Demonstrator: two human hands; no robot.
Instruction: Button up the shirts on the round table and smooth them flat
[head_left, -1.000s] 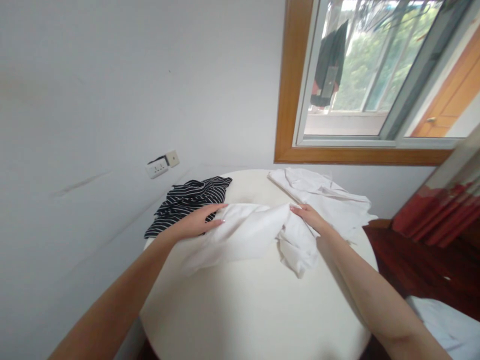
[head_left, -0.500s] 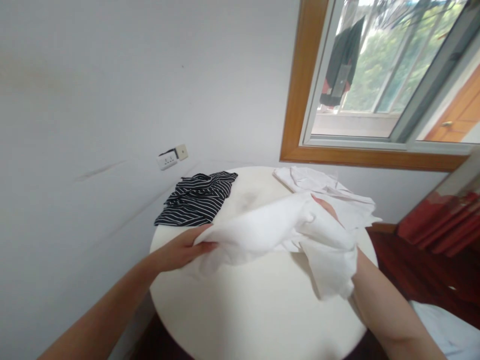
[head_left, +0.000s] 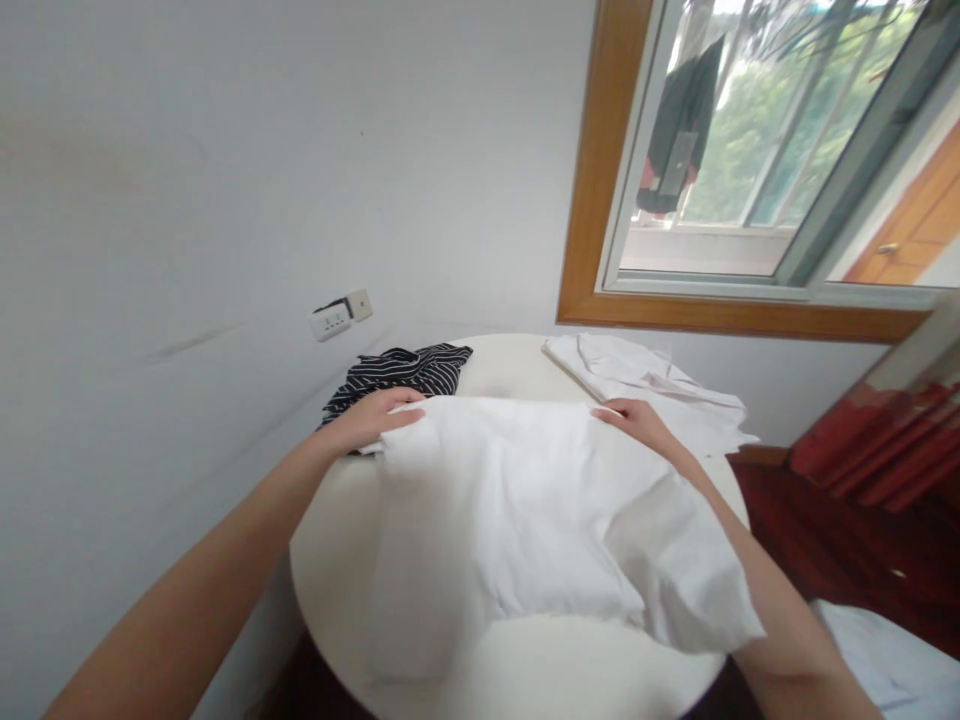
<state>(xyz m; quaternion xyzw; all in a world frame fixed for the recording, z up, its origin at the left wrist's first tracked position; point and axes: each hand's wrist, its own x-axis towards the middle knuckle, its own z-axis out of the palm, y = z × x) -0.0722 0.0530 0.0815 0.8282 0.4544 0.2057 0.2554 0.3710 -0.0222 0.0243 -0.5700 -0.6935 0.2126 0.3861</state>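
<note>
A white shirt (head_left: 540,500) is spread in front of me over the round table, one sleeve-like flap hanging at the right and its lower edge toward me. My left hand (head_left: 379,418) is closed on its far left corner, beside a black-and-white striped garment (head_left: 420,365) that it partly covers. On the far right edge, my right hand (head_left: 634,418) pinches the same cloth between thumb and fingers. Just beyond that hand lies a folded white garment (head_left: 637,375).
The round white table (head_left: 330,540) stands against the wall, with a socket (head_left: 330,321) above its left side. A wood-framed window (head_left: 720,308) is at the back right. White cloth (head_left: 885,650) lies low at the right, near a red curtain (head_left: 885,440).
The bunched white shirt has been opened out and now lies wide toward me. My left hand has moved up and away from me; my right hand has shifted to the far edge.
</note>
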